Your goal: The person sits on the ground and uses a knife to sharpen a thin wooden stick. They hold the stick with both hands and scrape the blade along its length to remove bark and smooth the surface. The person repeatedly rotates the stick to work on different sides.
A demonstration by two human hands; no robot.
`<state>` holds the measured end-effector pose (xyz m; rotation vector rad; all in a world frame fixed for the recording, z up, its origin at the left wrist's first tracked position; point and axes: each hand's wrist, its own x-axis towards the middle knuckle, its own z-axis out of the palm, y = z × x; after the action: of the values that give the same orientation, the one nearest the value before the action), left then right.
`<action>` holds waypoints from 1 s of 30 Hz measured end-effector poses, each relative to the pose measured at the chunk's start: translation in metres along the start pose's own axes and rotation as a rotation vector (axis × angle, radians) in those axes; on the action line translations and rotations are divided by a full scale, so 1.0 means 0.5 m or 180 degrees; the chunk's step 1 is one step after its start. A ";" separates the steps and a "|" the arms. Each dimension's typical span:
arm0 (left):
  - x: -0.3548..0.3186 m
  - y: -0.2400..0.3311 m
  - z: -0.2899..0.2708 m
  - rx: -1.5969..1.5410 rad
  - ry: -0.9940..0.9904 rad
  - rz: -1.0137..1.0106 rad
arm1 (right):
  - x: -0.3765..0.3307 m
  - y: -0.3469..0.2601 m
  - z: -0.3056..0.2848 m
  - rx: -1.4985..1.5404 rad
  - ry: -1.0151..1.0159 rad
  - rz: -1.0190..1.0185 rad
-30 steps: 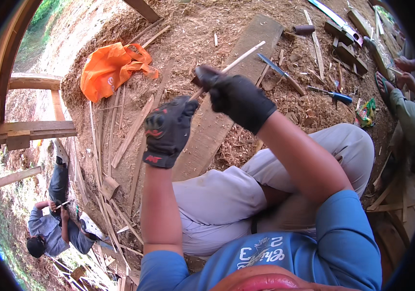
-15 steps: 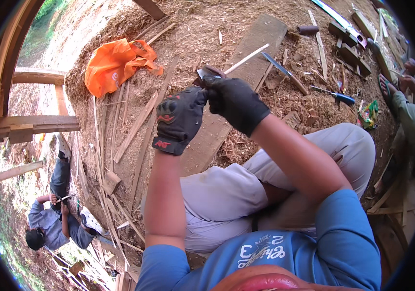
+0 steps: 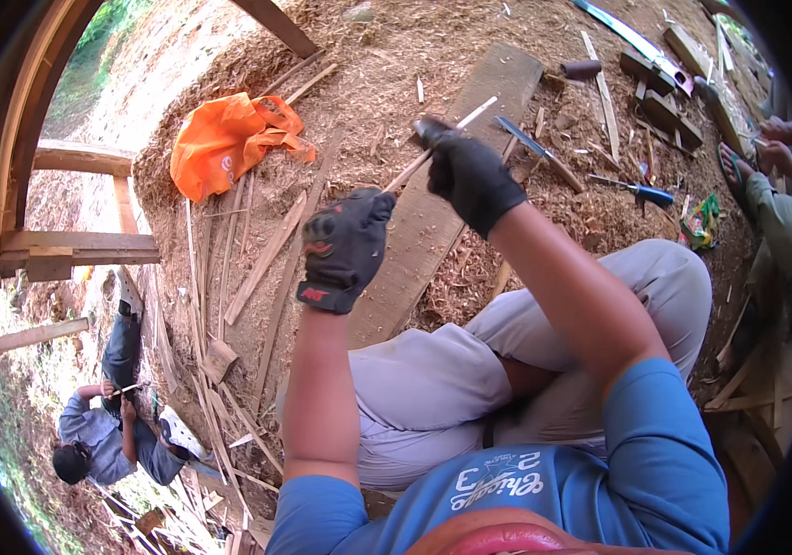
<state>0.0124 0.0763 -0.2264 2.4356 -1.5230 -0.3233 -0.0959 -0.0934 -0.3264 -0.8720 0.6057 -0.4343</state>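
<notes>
A thin pale wooden stick (image 3: pixel 478 112) slants up and to the right from my left hand (image 3: pixel 344 248), whose gloved fingers are closed round its lower end. Farther up the stick, my right hand (image 3: pixel 476 183), also in a black glove, is closed on a small dark flat piece (image 3: pixel 432 131). That piece looks folded and lies against the stick; its kind is hard to make out. Both hands are above a wide wooden plank (image 3: pixel 396 268) on the ground. Right of the plank lies a knife with a wooden handle (image 3: pixel 564 168).
An orange bag (image 3: pixel 220 143) lies at the far left on shavings. At the right are a blue-handled tool (image 3: pixel 652 195), wooden planes (image 3: pixel 672 118), a saw (image 3: pixel 632 35) and a brown cylinder (image 3: pixel 581 69). One person (image 3: pixel 105 430) sits at left; another person's arm (image 3: pixel 785 162) shows at right.
My right hand has moved right and slightly down, away from my left hand, with the dark piece now farther up the stick. A stretch of stick shows between the hands.
</notes>
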 end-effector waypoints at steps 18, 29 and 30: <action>-0.058 -0.051 -0.029 -0.0361 0.0667 0.0201 | -0.018 -0.056 0.030 0.1404 0.0068 0.0688; -0.062 -0.058 -0.049 -0.0408 0.0463 -0.0179 | -0.016 -0.072 0.034 0.1240 0.0216 0.0516; -0.060 -0.069 -0.033 -0.0596 0.0474 -0.0093 | -0.016 -0.069 0.020 0.1198 0.0305 0.0502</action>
<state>0.0339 0.1193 -0.2204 2.2832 -1.3335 -0.2702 -0.0992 -0.1027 -0.2908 -0.4434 0.6498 -0.4309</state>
